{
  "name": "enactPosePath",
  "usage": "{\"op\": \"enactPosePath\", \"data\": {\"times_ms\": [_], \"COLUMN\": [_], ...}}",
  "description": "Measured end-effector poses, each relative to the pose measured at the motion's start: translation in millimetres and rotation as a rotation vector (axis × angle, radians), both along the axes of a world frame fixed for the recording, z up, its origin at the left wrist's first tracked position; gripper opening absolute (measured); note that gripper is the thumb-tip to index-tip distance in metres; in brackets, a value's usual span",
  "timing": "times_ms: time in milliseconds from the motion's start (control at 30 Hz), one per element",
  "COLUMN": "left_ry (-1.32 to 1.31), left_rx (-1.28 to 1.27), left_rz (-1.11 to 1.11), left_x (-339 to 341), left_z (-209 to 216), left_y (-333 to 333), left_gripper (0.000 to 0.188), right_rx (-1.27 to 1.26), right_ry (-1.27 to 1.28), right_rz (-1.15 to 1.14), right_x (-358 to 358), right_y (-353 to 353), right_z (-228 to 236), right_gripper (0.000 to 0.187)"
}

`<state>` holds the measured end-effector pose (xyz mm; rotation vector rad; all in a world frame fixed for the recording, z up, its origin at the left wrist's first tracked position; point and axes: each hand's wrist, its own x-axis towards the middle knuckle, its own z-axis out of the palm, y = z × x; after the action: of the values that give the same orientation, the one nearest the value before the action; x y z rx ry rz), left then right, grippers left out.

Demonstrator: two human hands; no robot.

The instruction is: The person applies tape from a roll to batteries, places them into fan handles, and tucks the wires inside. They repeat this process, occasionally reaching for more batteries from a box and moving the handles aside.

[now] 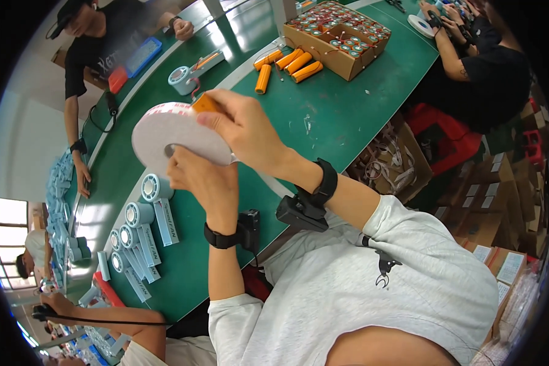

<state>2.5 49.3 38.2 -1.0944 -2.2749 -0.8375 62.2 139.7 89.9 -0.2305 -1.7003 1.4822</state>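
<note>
My left hand [204, 186] is closed on a wide roll of white tape [174, 137], its fingers curled in at the core hole. The roll is tilted above the green table, and red print shows along its rim. At its upper edge, my right hand [247, 131] pinches an orange cylindrical battery [204, 104] between thumb and fingers, with a short red wire at its far end. The battery touches or nearly touches the tape's rim; I cannot tell which. Beyond it lies a light-blue handheld fan [180, 80] with an opened handle.
Loose orange batteries [296, 63] lie beside a cardboard box [349, 66] packed with wired cells. Several light-blue fans [139, 215] stand in a row at the left. A co-worker's arm [73, 125] rests across the table; other people sit right and lower left. A scrap carton [418, 168] stands below the edge.
</note>
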Motion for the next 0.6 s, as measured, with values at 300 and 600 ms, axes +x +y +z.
{"op": "enactPosePath", "data": {"times_ms": [300, 600], "left_ry": [-0.22, 0.031], "left_rx": [-0.396, -0.564], "left_rz": [-0.443, -0.169], "left_x": [43, -104], "left_z": [-14, 38], "left_y": [-18, -63], "left_gripper": [0.069, 0.076], "right_rx": [-0.772, -0.244], "right_ry": [0.833, 0.422], "right_rz": [-0.366, -0.106], "right_x": [-1, 99], "right_y": [123, 141], "right_z": [28, -7], "right_gripper": [0.016, 0.026]}}
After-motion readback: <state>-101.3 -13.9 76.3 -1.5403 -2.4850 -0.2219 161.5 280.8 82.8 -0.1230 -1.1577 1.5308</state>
